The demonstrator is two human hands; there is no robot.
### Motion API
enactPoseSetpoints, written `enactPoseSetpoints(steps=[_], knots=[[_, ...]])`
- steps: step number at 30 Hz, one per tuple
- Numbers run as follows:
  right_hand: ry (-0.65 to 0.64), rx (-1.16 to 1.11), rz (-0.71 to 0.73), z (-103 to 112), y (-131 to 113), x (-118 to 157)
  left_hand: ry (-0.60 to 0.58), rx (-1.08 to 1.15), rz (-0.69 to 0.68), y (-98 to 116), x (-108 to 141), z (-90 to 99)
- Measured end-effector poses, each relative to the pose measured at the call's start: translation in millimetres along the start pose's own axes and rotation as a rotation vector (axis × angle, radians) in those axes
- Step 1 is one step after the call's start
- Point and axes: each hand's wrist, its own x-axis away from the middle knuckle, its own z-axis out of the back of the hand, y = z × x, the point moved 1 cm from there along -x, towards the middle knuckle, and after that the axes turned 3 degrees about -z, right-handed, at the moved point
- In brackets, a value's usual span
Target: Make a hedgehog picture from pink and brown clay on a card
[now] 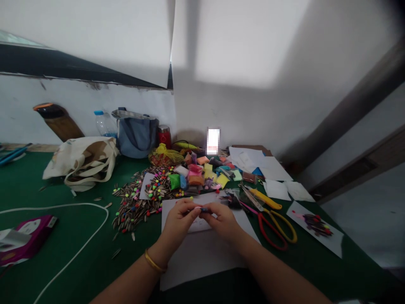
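Left hand: the left hand (181, 217) has its fingers bent and pinched on a small dark item (204, 209), above the paper.
Right hand: the right hand (222, 218) grasps the same item from the other side with its fingertips.
Small item: between the two hands, bluish in part; too small and hidden to tell more.
Wrist: a gold-coloured bangle (153, 262) on the left one.
Paper: white sheets (202, 264) on the green worktop (85, 236), under both hands.
Seeds: a striped heap (136, 209) left of the sheets, mixed with small coloured balls.
Packets: many colours, piled beyond the hands, among them a green packet (174, 181).
Scissors: red-and-yellow handled scissors (260, 221) to the right of the right hand, near a yellow tool (267, 199).
Card: a white card (336, 248) at the right, bearing dark seeds and red and yellow bits.
Back row: a cream cloth bag (57, 162), a clear bottle (104, 125) with a blue cap, a blue-grey bag (137, 135) and a red container (164, 136).
Left side: a white cable (82, 204) curves past a purple box (34, 240).
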Motion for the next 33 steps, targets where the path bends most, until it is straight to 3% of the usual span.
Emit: enactPoseSetpoints(steps=[6,12,18,24,26,30,33], knots=[[0.053,0.227,0.104,-2.6,-2.2,2.9,-0.049,-0.144,-0.075,5.3,-0.5,-0.8],[0.078,0.069,-0.003,1.5,-1.6,2.5,0.000,0.073,0.133,-5.5,-0.5,-0.7],[0.069,0.108,0.037,4.4,-5.0,4.1,-0.046,-0.045,-0.035,2.2,-2.0,0.8],[0.014,0.032,0.017,0.5,-1.2,4.0,0.014,0.096,0.147,-4.3,0.0,0.8],[0.041,0.074,0.008,0.4,-0.9,3.1,-0.007,0.042,0.101,-4.6,-0.2,1.2],[0.037,0.174,-0.018,0.2,-3.4,1.7,-0.077,-0.174,-0.119,0.6,-1.6,1.1],[0.029,0.171,-0.030,0.3,-4.5,1.7,-0.075,-0.194,-0.098,1.2,-2.0,0.0]])
